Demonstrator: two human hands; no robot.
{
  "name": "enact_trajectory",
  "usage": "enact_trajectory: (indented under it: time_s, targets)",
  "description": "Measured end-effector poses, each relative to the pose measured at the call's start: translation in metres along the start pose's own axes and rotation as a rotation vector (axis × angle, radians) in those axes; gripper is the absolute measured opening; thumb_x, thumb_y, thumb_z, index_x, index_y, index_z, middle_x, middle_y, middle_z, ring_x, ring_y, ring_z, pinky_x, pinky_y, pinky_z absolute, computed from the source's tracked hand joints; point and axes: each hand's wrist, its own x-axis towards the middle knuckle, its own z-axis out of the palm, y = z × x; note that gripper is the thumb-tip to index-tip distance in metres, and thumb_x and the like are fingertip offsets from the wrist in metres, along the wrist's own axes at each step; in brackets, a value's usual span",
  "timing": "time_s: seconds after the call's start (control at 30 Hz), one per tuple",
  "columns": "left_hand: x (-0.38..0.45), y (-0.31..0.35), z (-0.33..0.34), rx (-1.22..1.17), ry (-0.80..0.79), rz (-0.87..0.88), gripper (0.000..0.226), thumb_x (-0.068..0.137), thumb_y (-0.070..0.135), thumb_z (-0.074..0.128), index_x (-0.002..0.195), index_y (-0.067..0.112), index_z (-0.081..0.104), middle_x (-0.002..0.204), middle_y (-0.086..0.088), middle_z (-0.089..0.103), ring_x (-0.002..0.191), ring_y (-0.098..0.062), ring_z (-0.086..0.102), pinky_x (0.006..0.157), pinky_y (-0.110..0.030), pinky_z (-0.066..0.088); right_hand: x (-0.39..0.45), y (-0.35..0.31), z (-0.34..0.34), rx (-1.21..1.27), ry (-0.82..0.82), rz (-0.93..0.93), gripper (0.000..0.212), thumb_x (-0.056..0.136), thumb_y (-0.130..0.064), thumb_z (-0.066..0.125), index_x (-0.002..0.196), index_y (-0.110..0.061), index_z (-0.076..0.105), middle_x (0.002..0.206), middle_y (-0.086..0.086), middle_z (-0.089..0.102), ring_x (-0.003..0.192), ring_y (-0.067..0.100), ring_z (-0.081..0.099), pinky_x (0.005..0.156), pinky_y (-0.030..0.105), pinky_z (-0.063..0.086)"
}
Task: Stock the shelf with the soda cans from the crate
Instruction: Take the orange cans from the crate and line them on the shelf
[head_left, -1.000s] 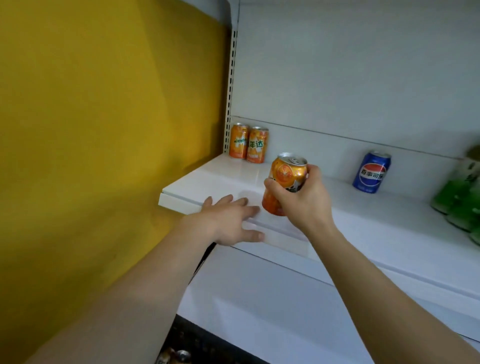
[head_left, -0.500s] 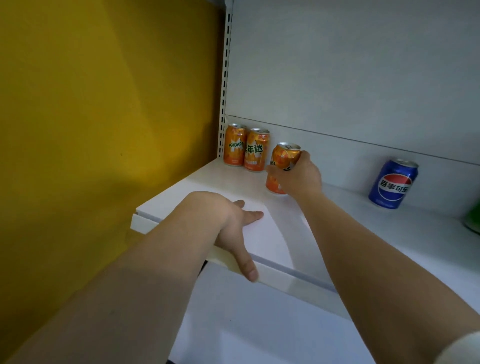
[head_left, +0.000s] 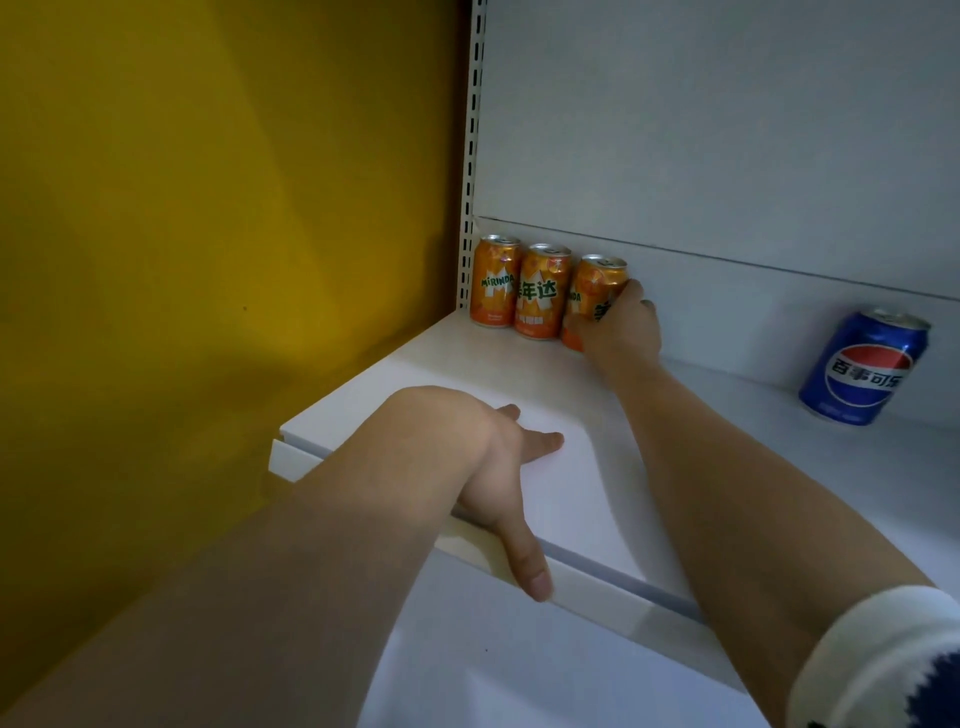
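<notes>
Right hand gripping third orange can, label partly hidden

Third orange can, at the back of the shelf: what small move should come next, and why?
Probably release the grip and draw the right hand back. The third orange can appears to stand upright on the shelf, beside the two orange cans at the back.

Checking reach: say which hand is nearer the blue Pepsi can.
Right. The right hand grips an orange can, left of the blue Pepsi can; the left hand rests at the shelf's front edge, farther off.
</notes>
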Motion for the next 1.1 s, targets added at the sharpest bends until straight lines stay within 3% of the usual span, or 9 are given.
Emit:
enact_trajectory:
  time_s: [0.33,0.43,0.53,0.6,0.73,0.8,0.93,1.03,1.1]
  targets:
    - [-0.001,-0.003,0.008,-0.07,0.108,0.047,0.133,0.05,0.077,0.081,0.155,0.05,0.004,0.166,0.011,0.011,0.149,-0.022,0.025,0.117,-0.048,0.033,-0.026,-0.005,-0.021,-0.198,-0.028,-0.005,0.045,0.092,-0.024,0.063,0.127,-0.001,0.048,0.127,0.02,0.053,0.115,0.036,0.055,0.093,0.041,0.046]
    - [-0.011,-0.008,0.026,-0.157,0.22,0.061,0.125,0.052,0.08,0.078,0.155,0.048,0.014,0.165,0.011,0.017,0.15,-0.021,0.023,0.119,-0.05,0.027,-0.063,-0.018,-0.049,-0.286,0.003,-0.136,0.024,0.095,-0.014,0.051,0.116,-0.005,0.059,0.11,0.016,0.064,0.103,0.034,0.062,0.079,0.036,0.049]
    - [-0.021,-0.011,0.064,-0.239,0.451,0.053,0.109,0.061,0.084,0.067,0.153,0.043,0.027,0.165,0.001,0.019,0.152,-0.022,0.016,0.121,-0.058,0.01,-0.12,-0.031,-0.071,-0.192,0.032,-0.341,0.022,0.095,-0.015,0.045,0.09,-0.007,0.065,0.082,0.011,0.064,0.082,0.034,0.064,0.061,0.032,0.041]
    - [-0.025,-0.005,0.093,-0.324,0.633,0.046,0.088,0.074,0.076,0.064,0.149,0.036,0.04,0.161,-0.007,0.029,0.151,-0.023,0.019,0.122,-0.056,0.005,-0.165,-0.034,-0.079,-0.059,0.041,-0.482,0.021,0.095,-0.015,0.049,0.09,-0.009,0.069,0.081,0.008,0.068,0.077,0.029,0.064,0.061,0.032,0.041]
    - [-0.039,0.005,0.165,-0.572,1.094,0.166,0.051,0.089,0.044,0.057,0.129,0.013,0.059,0.134,-0.011,0.055,0.129,-0.028,0.049,0.11,-0.045,0.039,-0.267,-0.031,-0.07,0.19,-0.023,-0.655,0.021,0.094,-0.021,0.055,0.103,-0.014,0.073,0.094,-0.001,0.073,0.081,0.014,0.065,0.073,0.028,0.051]
    - [-0.047,0.001,0.218,-0.711,1.174,0.119,0.045,0.093,0.037,0.055,0.129,0.009,0.057,0.129,-0.009,0.058,0.121,-0.023,0.053,0.095,-0.036,0.048,-0.314,-0.015,-0.05,0.211,-0.128,-0.662,0.018,0.095,-0.021,0.057,0.103,-0.016,0.073,0.096,-0.002,0.072,0.081,0.015,0.066,0.073,0.03,0.052]
    - [-0.048,-0.017,0.334,-0.891,0.73,-0.11,0.02,0.1,0.028,0.055,0.112,0.015,0.064,0.105,-0.003,0.069,0.097,-0.018,0.065,0.077,-0.031,0.052,-0.39,0.037,0.004,0.152,-0.359,-0.514,0.019,0.097,-0.016,0.057,0.105,-0.014,0.073,0.099,0.0,0.073,0.078,0.016,0.065,0.072,0.034,0.055]
    - [-0.043,-0.023,0.41,-0.898,0.36,-0.266,0.018,0.1,0.032,0.052,0.092,0.019,0.062,0.092,-0.002,0.069,0.089,-0.021,0.065,0.081,-0.039,0.056,-0.44,0.077,0.04,-0.031,-0.67,-0.373,0.023,0.098,-0.017,0.052,0.111,-0.019,0.071,0.106,-0.002,0.071,0.088,0.016,0.066,0.077,0.028,0.056]
    - [-0.041,-0.022,0.45,-0.869,0.192,-0.324,0.015,0.096,0.029,0.053,0.098,0.018,0.063,0.1,-0.004,0.069,0.095,-0.023,0.065,0.086,-0.039,0.055,-0.47,0.099,0.064,-0.141,-0.871,-0.309,0.022,0.096,-0.021,0.053,0.112,-0.021,0.067,0.109,0.0,0.068,0.091,0.017,0.065,0.079,0.033,0.057]
